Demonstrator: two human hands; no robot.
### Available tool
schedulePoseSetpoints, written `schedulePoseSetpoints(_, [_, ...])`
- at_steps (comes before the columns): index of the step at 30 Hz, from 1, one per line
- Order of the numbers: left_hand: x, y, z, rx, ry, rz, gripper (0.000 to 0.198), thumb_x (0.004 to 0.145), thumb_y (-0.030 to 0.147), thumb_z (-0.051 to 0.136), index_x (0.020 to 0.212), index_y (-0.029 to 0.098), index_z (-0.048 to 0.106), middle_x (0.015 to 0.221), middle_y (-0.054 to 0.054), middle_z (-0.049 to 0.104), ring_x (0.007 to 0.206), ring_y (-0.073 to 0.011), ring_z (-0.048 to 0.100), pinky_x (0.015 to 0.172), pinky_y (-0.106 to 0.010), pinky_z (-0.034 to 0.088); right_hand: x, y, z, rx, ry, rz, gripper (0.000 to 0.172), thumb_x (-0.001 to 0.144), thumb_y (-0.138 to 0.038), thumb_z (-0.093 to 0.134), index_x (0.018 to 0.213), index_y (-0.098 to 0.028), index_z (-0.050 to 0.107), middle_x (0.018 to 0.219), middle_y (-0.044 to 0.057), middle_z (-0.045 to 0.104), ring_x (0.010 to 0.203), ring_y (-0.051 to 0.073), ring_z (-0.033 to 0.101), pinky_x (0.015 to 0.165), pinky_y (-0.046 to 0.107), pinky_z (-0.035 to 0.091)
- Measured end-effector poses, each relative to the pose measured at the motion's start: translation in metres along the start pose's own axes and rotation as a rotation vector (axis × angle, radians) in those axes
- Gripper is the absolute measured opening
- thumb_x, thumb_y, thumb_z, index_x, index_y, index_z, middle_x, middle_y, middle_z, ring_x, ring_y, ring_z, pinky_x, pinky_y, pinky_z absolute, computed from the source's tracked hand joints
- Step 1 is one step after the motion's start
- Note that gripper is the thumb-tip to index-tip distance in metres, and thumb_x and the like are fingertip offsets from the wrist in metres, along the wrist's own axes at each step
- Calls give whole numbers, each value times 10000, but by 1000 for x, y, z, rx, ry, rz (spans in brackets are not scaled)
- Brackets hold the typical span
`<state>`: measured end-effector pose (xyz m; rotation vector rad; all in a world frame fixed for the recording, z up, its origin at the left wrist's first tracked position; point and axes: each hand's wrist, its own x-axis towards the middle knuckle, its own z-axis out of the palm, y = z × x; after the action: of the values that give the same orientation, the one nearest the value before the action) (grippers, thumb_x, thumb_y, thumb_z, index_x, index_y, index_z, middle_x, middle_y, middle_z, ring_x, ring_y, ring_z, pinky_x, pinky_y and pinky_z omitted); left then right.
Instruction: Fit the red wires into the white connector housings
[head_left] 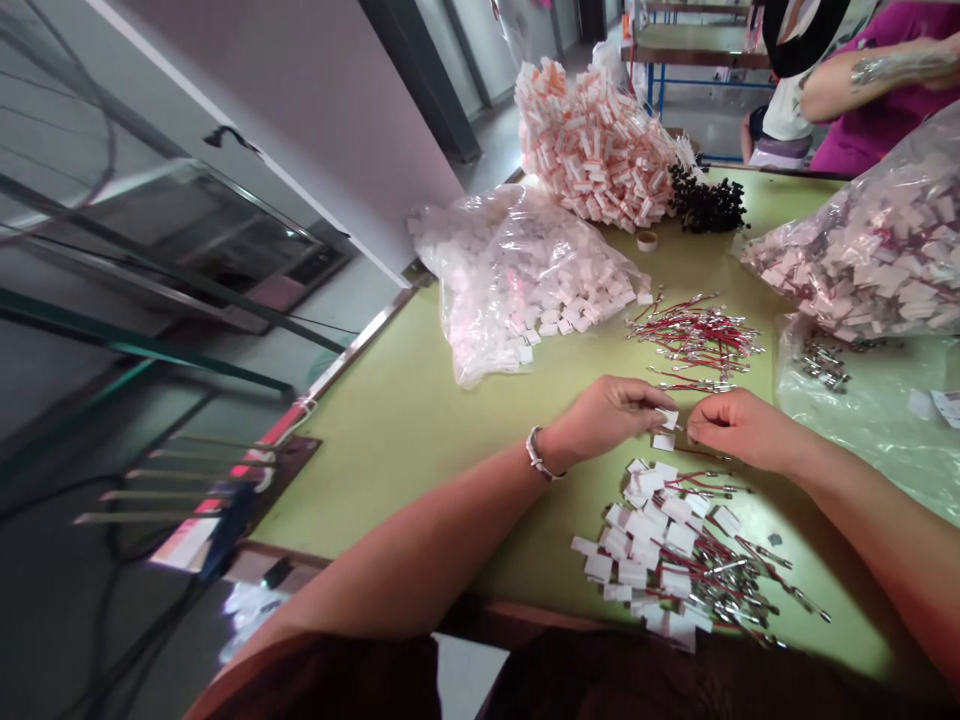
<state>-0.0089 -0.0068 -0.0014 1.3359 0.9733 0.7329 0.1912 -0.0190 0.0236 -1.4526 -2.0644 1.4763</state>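
Our left hand (622, 412) pinched a small, flat white rectangular tab (667, 419); our right hand (731, 428) was just beside it, its grip unclear to us. Beyond our 2 hands, thin red metal-ended wires (697, 338) lay heaped on the pale green worktop (390, 440).

No words, brand or number can be read clearly. At the right edge of the counter (390, 430), a small white paper (948, 407) on the clear plastic (862, 440) carries some dark marks, but they are too small and blurred.
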Motion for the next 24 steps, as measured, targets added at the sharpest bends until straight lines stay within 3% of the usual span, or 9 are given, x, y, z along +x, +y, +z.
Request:
schedulePoseSetpoints(7, [7, -15, 10, -176, 58, -118, 128, 694, 120, 694, 817, 128, 725, 633, -11, 682, 553, -69, 590, 594, -204, 502, 7, 2, 15, -159, 268, -87, 228, 783, -295, 472, 573, -208, 486, 505, -50, 434, 494, 105, 384, 488, 245, 312])
schedulePoseSetpoints(11, [6, -9, 5, 20, 14, -39, 138, 738, 162, 665, 855, 127, 728, 690, -29, 691, 587, -88, 591, 629, -234, 508, 8, 4, 21, -221, 269, -100, 209, 792, -274, 471, 601, -208, 522, 526, -31, 508, 505, 115, 425, 515, 263, 337])
schedulePoseSetpoints(14, [10, 1, -21, 439, 122, 179, 309, 779, 282, 660, 1067, 176, 696, 851, -56, 701, 734, -148, 607, 725, -298, 510, 2, 3, 21, -189, 236, -119, 197, 807, -274, 481, 640, -208, 563, 560, -27, 537, 515, 112, 433, 527, 269, 347])
schedulePoseSetpoints(17, [21, 1, -64, 909, 502, 290, 310, 891, 276, 492, 1104, 145, 675, 989, -119, 656, 951, -232, 563, 900, -411, 445, -3, 1, 17, -180, 72, -163, 228, 830, -301, 498, 642, -217, 597, 567, -23, 542, 500, 109, 423, 495, 271, 329])
schedulePoseSetpoints(18, [25, -3, -77, 1010, 561, 286, 326, 902, 224, 444, 1123, 127, 663, 1028, -138, 635, 997, -247, 543, 929, -427, 423, -3, 1, 14, -196, 52, -189, 248, 842, -310, 495, 640, -220, 606, 583, -16, 557, 511, 112, 439, 502, 274, 339])
schedulePoseSetpoints(21, [38, -17, -102, 1162, 515, 281, 311, 875, 177, 452, 1076, 118, 682, 1044, -152, 599, 1019, -260, 515, 933, -405, 418, 5, 8, 2, -329, 218, -229, 238, 862, -288, 485, 699, -226, 646, 729, 17, 635, 629, 136, 533, 614, 296, 408])
schedulePoseSetpoints(24, [47, -27, -102, 1218, 478, 277, 290, 883, 229, 462, 1024, 127, 693, 955, -136, 593, 967, -263, 518, 901, -399, 430, 21, 19, -8, -572, 441, -148, 187, 863, -276, 500, 840, -219, 676, 899, 52, 654, 721, 169, 571, 648, 320, 414])
